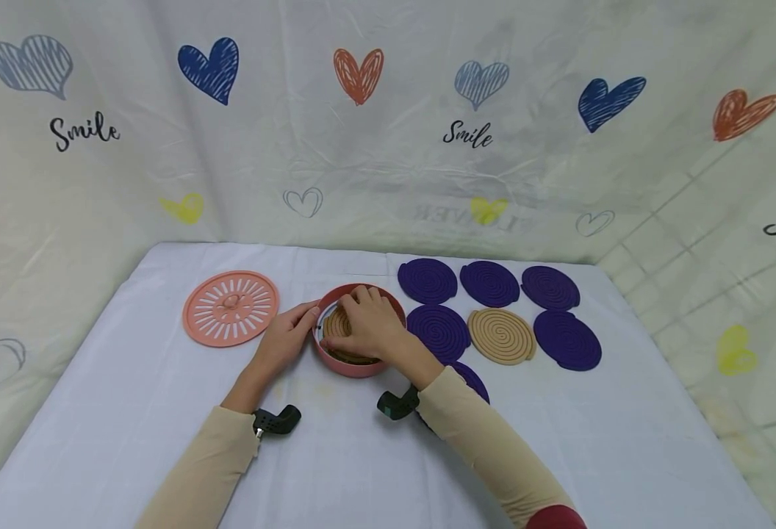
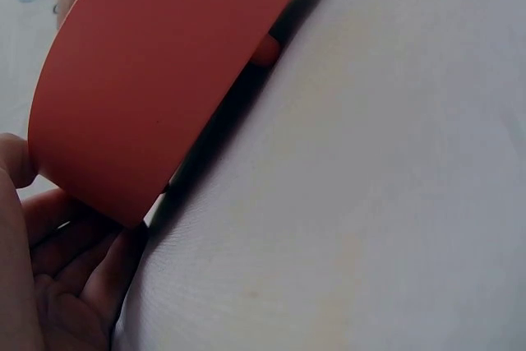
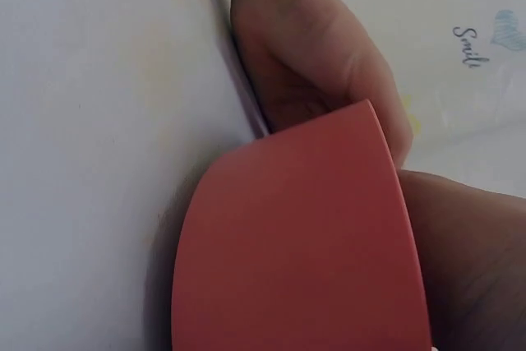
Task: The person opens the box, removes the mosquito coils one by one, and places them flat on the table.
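Observation:
A round red mosquito coil holder stands near the middle of the table, its side wall filling much of both wrist views. My left hand grips its left side, with the thumb near the rim and the fingers low against the wall. Inside the holder lies a tan mosquito coil. My right hand reaches in from above and holds this coil, thumb on its near edge and fingers toward the far side. The fingertips are partly hidden in the holder.
An orange slotted lid lies left of the holder. To the right are several purple coils and another tan coil. One purple coil is partly covered by my right forearm. A curtain printed with hearts hangs behind the table.

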`<state>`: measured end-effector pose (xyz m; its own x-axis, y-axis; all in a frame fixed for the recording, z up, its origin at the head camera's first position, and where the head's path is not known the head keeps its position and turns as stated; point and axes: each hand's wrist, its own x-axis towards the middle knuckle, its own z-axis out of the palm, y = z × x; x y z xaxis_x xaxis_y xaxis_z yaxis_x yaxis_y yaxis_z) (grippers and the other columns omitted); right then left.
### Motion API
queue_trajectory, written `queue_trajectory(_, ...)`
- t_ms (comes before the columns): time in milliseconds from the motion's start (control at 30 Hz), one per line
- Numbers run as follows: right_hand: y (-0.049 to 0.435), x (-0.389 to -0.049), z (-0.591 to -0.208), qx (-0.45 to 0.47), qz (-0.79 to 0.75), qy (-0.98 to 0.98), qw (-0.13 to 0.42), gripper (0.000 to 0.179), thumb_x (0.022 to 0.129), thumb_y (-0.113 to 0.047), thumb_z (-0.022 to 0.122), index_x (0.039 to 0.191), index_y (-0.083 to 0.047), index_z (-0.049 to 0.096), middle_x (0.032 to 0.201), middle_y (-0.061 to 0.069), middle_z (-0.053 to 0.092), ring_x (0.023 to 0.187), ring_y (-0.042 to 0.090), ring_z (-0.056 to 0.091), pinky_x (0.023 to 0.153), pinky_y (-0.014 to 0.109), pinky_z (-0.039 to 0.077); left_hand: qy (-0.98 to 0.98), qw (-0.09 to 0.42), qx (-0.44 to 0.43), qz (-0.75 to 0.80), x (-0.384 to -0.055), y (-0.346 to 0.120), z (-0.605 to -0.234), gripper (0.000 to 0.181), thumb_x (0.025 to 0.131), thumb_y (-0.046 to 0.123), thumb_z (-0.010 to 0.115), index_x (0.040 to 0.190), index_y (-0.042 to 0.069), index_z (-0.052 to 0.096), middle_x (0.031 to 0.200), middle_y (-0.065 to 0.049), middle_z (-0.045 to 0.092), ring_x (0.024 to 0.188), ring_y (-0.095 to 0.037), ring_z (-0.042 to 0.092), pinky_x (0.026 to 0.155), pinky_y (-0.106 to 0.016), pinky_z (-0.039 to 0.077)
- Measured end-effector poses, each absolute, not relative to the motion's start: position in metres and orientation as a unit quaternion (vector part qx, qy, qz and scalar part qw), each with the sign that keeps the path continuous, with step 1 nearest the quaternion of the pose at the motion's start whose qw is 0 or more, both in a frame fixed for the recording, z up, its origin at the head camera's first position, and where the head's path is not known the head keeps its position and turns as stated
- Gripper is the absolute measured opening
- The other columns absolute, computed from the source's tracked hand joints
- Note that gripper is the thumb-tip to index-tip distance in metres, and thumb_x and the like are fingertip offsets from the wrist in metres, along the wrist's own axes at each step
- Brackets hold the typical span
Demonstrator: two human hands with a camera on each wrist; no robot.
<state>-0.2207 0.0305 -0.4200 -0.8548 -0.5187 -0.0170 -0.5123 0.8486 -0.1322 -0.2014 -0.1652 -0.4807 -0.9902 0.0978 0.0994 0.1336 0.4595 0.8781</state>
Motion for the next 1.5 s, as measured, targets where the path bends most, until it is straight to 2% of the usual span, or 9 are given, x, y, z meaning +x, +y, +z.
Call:
queue_trajectory(233, 0.027, -0.217, -0.42, -0.258, -0.047, 0.964, 0.033, 0.079, 0.079, -0.069, 0.07, 0.137, -0.017, 0.055, 0.136, 0.008, 0.052, 0.126, 0.028, 0.048, 0.103, 0.046, 0.05, -0.853, 0.02, -0.073, -0.517, -0.202, -0.165, -0.482, 0.052, 0.103, 0.052, 0.047, 0.138, 0.018, 0.062, 0.137, -0.006, 0.065, 0.136, -0.025, 0.055, 0.115, -0.05, 0.043)
queue_trajectory(700, 0.041, -0.206, -0.405, -0.247, -0.062, 0.964, 0.08, 0.088, 0.077, -0.062, 0.078, 0.146, -0.016, 0.048, 0.146, 0.013, 0.047, 0.132, 0.035, 0.047, 0.107, 0.052, 0.048, -0.853, 0.019, -0.068, -0.518, -0.201, -0.167, -0.482, 0.054, 0.102, 0.056, 0.046, 0.138, 0.02, 0.062, 0.139, -0.003, 0.064, 0.139, -0.022, 0.052, 0.117, -0.047, 0.041)
queue_trajectory(967, 0.044, -0.203, -0.405, -0.249, -0.079, 0.962, 0.083, 0.088, 0.078, -0.056, 0.08, 0.148, -0.016, 0.046, 0.149, 0.015, 0.043, 0.134, 0.037, 0.046, 0.107, 0.056, 0.047, -0.851, 0.021, -0.068, -0.52, -0.201, -0.167, -0.482, 0.052, 0.102, 0.054, 0.047, 0.138, 0.02, 0.062, 0.138, -0.004, 0.064, 0.138, -0.023, 0.053, 0.117, -0.048, 0.041)
queue_trajectory(1200, 0.049, -0.208, -0.408, -0.232, -0.155, 0.958, 0.062, 0.074, 0.083, -0.05, 0.078, 0.14, -0.01, 0.053, 0.147, 0.017, 0.044, 0.132, 0.038, 0.047, 0.109, 0.051, 0.046, -0.854, 0.018, -0.068, -0.515, -0.202, -0.167, -0.483, 0.053, 0.103, 0.053, 0.046, 0.14, 0.019, 0.061, 0.14, -0.005, 0.063, 0.139, -0.025, 0.051, 0.118, -0.049, 0.039)
queue_trajectory(1500, 0.055, -0.215, -0.402, -0.199, -0.258, 0.945, 0.036, 0.04, 0.096, -0.017, 0.066, 0.131, -0.001, 0.059, 0.136, 0.022, 0.055, 0.128, 0.034, 0.055, 0.105, 0.046, 0.051, -0.858, 0.018, -0.066, -0.51, -0.203, -0.166, -0.483, 0.054, 0.102, 0.055, 0.046, 0.14, 0.018, 0.061, 0.139, -0.005, 0.063, 0.139, -0.024, 0.051, 0.118, -0.048, 0.039)
